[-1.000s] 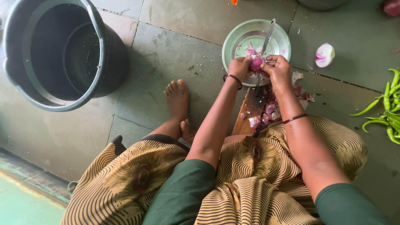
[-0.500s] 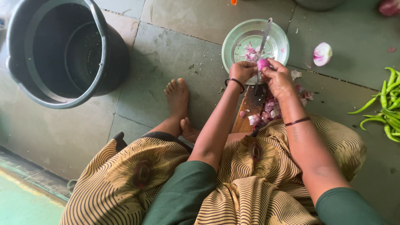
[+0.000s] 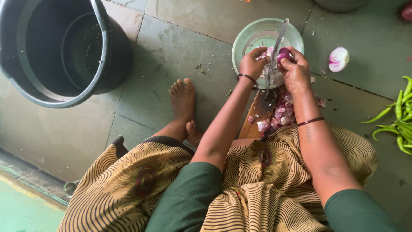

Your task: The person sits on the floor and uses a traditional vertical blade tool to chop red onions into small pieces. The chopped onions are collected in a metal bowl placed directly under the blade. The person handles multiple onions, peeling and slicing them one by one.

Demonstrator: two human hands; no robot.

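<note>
1. Our right hand (image 3: 295,68) was clenched on a piece of red onion (image 3: 283,53), upper centre-right of frame, pressed against the upright blade (image 3: 274,51) of the floor cutter.
2. Our left hand (image 3: 252,64) had its fingers curled at the other side of the blade, touching the onion; we could not tell how much of it that hand gripped.
3. Versus the earlier frames: both hands sat slightly higher in frame and closer in over the steel bowl (image 3: 249,36). The onion piece looked smaller, tucked deeper into the fingers. Judgement: slicing was in progress, with the piece nearly used up.
4. The chopped onion pile (image 3: 281,114) lay on the wooden board (image 3: 256,116) just below the hands, about as before; a few bits were in the bowl.
5. Unchanged: a half onion (image 3: 338,59) on the floor at upper right, green chillies (image 3: 397,120) at the right edge, a black bucket (image 3: 60,51) at upper left, and our bare foot (image 3: 182,96) at centre.
</note>
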